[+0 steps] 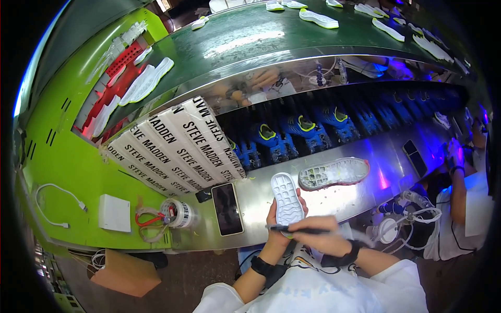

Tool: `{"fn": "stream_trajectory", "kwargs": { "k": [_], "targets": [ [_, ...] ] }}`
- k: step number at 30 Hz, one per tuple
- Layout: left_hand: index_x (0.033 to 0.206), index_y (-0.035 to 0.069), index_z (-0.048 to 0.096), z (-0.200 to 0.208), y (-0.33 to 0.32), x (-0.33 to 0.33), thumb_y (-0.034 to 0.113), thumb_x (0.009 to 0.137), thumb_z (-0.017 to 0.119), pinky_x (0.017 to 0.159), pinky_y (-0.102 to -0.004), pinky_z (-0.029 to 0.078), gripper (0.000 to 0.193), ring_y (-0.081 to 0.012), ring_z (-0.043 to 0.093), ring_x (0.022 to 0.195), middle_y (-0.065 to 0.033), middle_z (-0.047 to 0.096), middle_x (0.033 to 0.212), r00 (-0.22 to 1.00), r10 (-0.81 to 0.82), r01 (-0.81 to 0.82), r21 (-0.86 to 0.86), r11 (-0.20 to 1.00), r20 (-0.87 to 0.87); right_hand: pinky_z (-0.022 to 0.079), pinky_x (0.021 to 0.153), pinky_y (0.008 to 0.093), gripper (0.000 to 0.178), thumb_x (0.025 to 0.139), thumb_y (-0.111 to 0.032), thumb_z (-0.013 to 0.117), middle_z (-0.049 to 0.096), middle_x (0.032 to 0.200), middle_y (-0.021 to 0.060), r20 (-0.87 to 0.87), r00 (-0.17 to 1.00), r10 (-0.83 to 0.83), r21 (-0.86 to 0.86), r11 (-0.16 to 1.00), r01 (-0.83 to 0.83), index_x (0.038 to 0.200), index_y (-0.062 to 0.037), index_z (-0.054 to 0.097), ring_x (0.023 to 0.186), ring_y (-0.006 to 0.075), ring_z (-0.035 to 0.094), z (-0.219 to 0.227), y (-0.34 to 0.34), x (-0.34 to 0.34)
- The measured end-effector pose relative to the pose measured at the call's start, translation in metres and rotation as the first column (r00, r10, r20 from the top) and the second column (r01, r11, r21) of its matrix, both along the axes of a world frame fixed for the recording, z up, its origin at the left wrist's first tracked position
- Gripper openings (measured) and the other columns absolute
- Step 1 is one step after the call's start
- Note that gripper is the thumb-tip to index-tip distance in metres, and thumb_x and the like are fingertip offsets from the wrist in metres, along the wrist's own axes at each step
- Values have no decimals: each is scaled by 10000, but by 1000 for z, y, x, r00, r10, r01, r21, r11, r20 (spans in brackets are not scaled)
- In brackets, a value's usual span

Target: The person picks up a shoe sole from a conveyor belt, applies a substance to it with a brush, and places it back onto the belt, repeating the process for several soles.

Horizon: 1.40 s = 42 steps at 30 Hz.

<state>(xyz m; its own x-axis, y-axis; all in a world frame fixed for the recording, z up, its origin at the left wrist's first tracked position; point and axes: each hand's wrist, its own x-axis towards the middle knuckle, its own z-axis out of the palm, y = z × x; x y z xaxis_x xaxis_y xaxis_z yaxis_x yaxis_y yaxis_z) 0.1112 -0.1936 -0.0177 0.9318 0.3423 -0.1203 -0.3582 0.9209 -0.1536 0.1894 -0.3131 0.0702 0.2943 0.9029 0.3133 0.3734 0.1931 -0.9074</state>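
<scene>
My left hand [272, 241] holds a white shoe sole [287, 201] upright, its gridded and wavy side facing me. The fingers wrap around the sole's edges. Closed in my right hand [327, 239] is a slim dark pen-like tool [279, 228], lying across the lower end of the sole. Motion smears this hand a little, and I cannot make out the tool's tip. Beyond them on the metal bench [271, 175] lies a second, greyish sole [334, 173] with a grid at one end and a reddish edge.
At left stand a carton [167, 148] covered in printed tape, a phone [228, 209], a white tub [183, 214] and a small white box [115, 213]. Blue shoes [305, 128] line a recess behind. Several soles [319, 19] lie on the green belt [235, 68]. Another person's arm [458, 193] is at right.
</scene>
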Motion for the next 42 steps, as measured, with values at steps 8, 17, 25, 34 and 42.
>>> {"fn": "stream_trajectory", "kwargs": {
  "k": [8, 17, 25, 34, 42],
  "targets": [
    [1333, -1, 384, 12, 15, -2, 373, 916, 460, 940, -382, 422, 565, -282, 522, 1018, -170, 521, 1219, 995, 48, -44, 44, 998, -86, 508, 609, 223, 166, 884, -84, 573, 671, 813, 82, -685, 722, -102, -316, 934, -168, 927, 43, 671, 639, 110, 633, 8, -10, 10],
    [1331, -54, 363, 32, 40, 4, 311, 916, 441, 895, -406, 485, 558, -327, 579, 1032, -238, 491, 1264, 933, -358, 350, 345, 871, -44, 532, 714, 298, 105, 835, -31, 582, 671, 912, 133, -49, 973, 224, -49, 973, -226, 870, 18, 669, 779, 193, 666, 29, -6, 35],
    [1204, -53, 508, 59, 46, 15, 253, 901, 498, 843, -348, 509, 430, -277, 641, 914, -209, 625, 1060, 745, -520, 659, 340, 671, -418, 518, 686, 308, 115, 843, -78, 587, 659, 878, 113, 139, 965, 222, 46, 972, -230, 869, 16, 648, 752, 231, 646, 38, -15, 36],
    [1066, -53, 626, 74, 24, 15, 201, 868, 616, 710, -265, 518, 322, -165, 644, 827, -118, 658, 963, 627, -293, 778, 564, 277, -722, 505, 770, 311, 134, 848, -77, 586, 657, 951, 123, 46, 920, 389, -251, 896, -366, 926, 13, 647, 874, 250, 641, 27, -45, 62],
    [1303, 4, 407, 99, 10, 23, 254, 912, 523, 782, -393, 545, 479, -274, 644, 900, -190, 584, 1122, 900, -241, 411, 525, 745, -363, 533, 619, 293, 191, 868, -57, 519, 672, 855, 176, 19, 999, -30, 53, 998, 29, 856, 55, 674, 648, 220, 673, 60, -52, 53]
  ]
}}
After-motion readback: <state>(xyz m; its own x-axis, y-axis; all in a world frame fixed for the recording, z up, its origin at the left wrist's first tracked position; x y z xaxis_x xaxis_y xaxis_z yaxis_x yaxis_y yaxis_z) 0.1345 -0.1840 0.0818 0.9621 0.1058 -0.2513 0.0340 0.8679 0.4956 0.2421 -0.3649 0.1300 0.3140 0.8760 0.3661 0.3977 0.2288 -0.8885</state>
